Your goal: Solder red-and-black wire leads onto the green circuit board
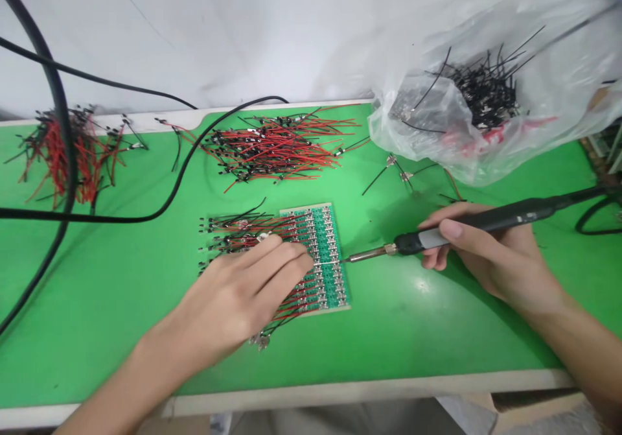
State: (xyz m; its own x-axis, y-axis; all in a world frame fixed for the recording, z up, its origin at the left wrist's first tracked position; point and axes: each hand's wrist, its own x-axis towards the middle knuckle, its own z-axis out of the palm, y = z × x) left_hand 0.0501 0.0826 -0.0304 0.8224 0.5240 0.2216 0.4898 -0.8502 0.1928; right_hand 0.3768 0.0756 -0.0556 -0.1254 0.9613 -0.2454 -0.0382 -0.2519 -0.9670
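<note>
Fingers (469,240) of the right hand (490,263) close around a soldering iron (411,243), while those of the left hand (238,292) pinch a thin silvery strand (324,264), which looks like solder wire. The circuit board (327,247) lies on the green worktop (413,338) between the hands, its left part partly covered by the left hand; the iron's tip (345,260) is at its right edge, and whether it touches the strand or the board is too fine to tell. Red and black wires (291,305) stick out leftward from the board, some running under the left hand. Nothing visible clamps the board, so a push from the iron or a drag of the left hand on those wires could swivel it and spoil the aim. The solder points (339,286) sit in tight rows, so a slip of the tip or too much melted strand could bridge neighbours. The pinch sits near the tip, so a fingertip could get burned should the strand run short. A clear plastic bag (413,137) lies beyond the right hand, and a careless swing of the metal shaft (372,253) could melt it.
</note>
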